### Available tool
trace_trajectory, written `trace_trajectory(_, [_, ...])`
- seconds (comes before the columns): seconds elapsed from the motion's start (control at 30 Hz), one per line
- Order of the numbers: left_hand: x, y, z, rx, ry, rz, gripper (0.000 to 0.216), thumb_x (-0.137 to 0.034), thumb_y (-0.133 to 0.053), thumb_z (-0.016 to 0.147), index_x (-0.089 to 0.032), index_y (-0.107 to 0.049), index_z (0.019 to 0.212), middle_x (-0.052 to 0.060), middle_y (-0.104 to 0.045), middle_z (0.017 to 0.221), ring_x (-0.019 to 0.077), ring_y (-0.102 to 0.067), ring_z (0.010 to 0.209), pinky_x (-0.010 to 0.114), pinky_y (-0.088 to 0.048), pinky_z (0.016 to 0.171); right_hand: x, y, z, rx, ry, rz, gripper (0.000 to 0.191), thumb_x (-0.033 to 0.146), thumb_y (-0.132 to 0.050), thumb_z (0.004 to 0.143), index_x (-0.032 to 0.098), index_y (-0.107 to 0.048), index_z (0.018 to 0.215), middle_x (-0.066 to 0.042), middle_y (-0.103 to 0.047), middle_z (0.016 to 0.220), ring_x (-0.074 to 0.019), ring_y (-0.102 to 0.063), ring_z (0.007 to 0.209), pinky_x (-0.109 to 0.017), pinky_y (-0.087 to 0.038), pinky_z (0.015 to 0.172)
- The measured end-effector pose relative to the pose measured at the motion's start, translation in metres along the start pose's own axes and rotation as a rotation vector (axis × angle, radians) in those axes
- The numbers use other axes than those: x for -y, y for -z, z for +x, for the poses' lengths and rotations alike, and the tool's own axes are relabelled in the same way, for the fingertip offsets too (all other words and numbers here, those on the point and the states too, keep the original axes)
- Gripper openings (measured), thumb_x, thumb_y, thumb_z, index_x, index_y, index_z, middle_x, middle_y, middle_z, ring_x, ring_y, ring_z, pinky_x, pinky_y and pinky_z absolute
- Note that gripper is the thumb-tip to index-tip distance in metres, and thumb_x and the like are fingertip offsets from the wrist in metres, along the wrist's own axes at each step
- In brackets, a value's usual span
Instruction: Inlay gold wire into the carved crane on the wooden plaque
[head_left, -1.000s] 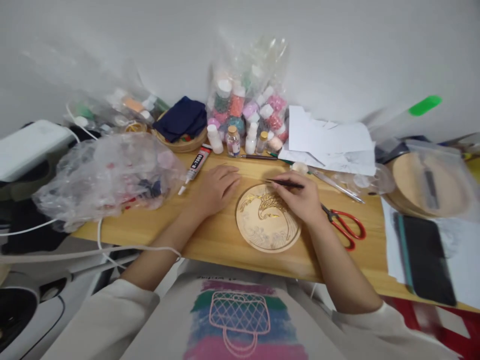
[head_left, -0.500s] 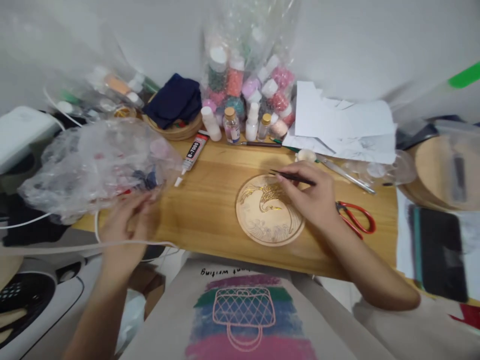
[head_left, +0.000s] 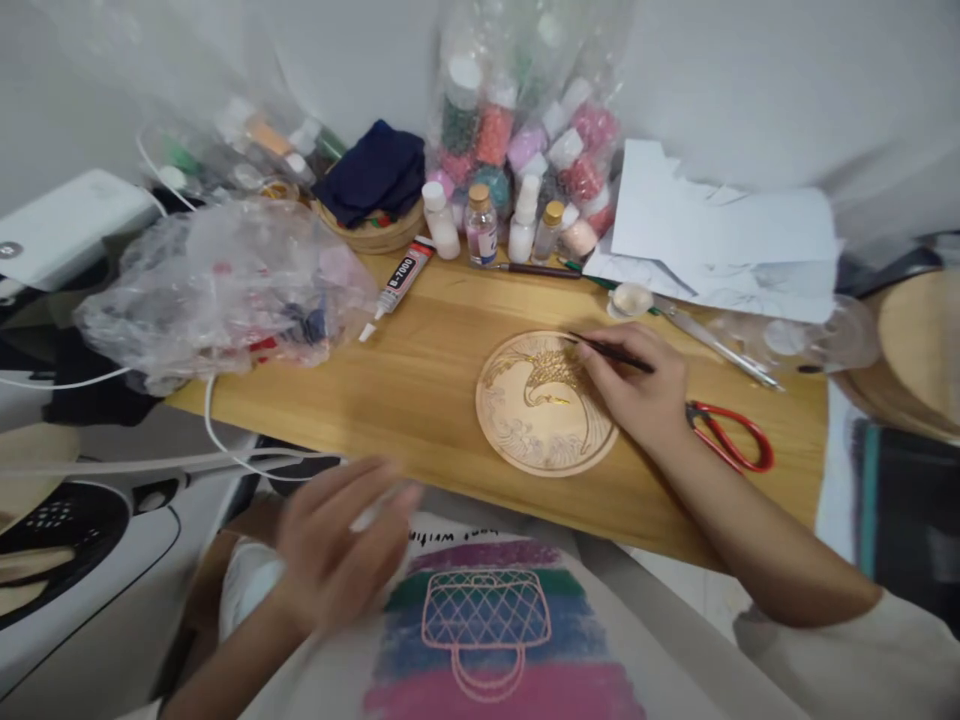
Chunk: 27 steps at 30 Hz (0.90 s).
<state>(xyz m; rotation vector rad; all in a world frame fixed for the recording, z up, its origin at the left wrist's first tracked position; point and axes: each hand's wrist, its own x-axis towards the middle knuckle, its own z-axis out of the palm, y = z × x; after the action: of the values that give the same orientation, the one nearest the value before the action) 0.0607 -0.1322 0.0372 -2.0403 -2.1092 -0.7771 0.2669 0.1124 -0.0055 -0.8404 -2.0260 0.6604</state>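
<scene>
2 hands are seen: the right hand [head_left: 637,395] is clenched on a thin tool [head_left: 609,351], its tip laid on the carved wooden disc [head_left: 541,402] at mid tabletop [head_left: 420,385]. The left hand [head_left: 341,545], blurred, is held spread and empty near the body. Detailing of the disc seems in hand; steady tip control would be needed.

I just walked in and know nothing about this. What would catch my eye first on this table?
Probably the round wooden plaque with a gold bird design, lying mid-table on the wooden board; the right hand rests on it, holding a thin dark tool. Behind it, against the wall, stands a clear bag of colourful bead jars. The left hand is blurred, off the table near the person's shirt, holding nothing visible.
</scene>
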Motion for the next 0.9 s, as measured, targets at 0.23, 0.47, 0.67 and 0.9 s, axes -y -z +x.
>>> trace_trajectory(0.23, [-0.028, -0.076, 0.042, 0.012, -0.036, 0.138, 0.046, -0.037, -0.045, 0.095, -0.01, -0.051, 0.132, 0.021, -0.053, 0.136, 0.0324, -0.045, 0.132, 0.048, -0.033, 0.11, 0.0, -0.002, -0.005, 0.022, -0.045, 0.06, 0.009, 0.023, -0.065, 0.083, 0.019, -0.071, 0.087, -0.003, -0.072, 0.08, -0.0156, -0.066, 0.072, -0.029, -0.053, 0.065])
trace_trajectory(0.47, [-0.027, -0.082, 0.038, 0.091, 0.059, 0.139, 0.05, -0.042, -0.042, 0.095, -0.011, -0.052, 0.134, 0.022, -0.048, 0.14, 0.0353, -0.04, 0.134, 0.05, -0.031, 0.11, 0.001, 0.0, -0.003, 0.017, -0.121, 0.084, 0.007, 0.023, -0.066, 0.081, 0.02, -0.072, 0.084, -0.003, -0.072, 0.077, -0.0154, -0.066, 0.071, -0.029, -0.053, 0.064])
trace_trajectory(0.67, [-0.028, -0.083, 0.042, 0.114, 0.069, 0.144, 0.047, -0.039, -0.045, 0.094, -0.012, -0.054, 0.132, 0.021, -0.049, 0.14, 0.036, -0.041, 0.132, 0.052, -0.033, 0.108, 0.002, 0.001, -0.002, 0.031, -0.178, 0.083, 0.008, 0.024, -0.067, 0.08, 0.02, -0.072, 0.084, -0.003, -0.072, 0.077, -0.0154, -0.066, 0.07, -0.028, -0.052, 0.062])
trace_trajectory(0.9, [-0.029, -0.083, 0.043, 0.111, 0.07, 0.14, 0.046, -0.038, -0.048, 0.093, -0.012, -0.055, 0.13, 0.022, -0.05, 0.139, 0.0362, -0.042, 0.132, 0.052, -0.035, 0.107, 0.002, 0.002, 0.0, 0.02, -0.229, 0.086, 0.007, 0.024, -0.069, 0.079, 0.021, -0.073, 0.083, -0.003, -0.073, 0.076, -0.0163, -0.067, 0.07, -0.03, -0.053, 0.063])
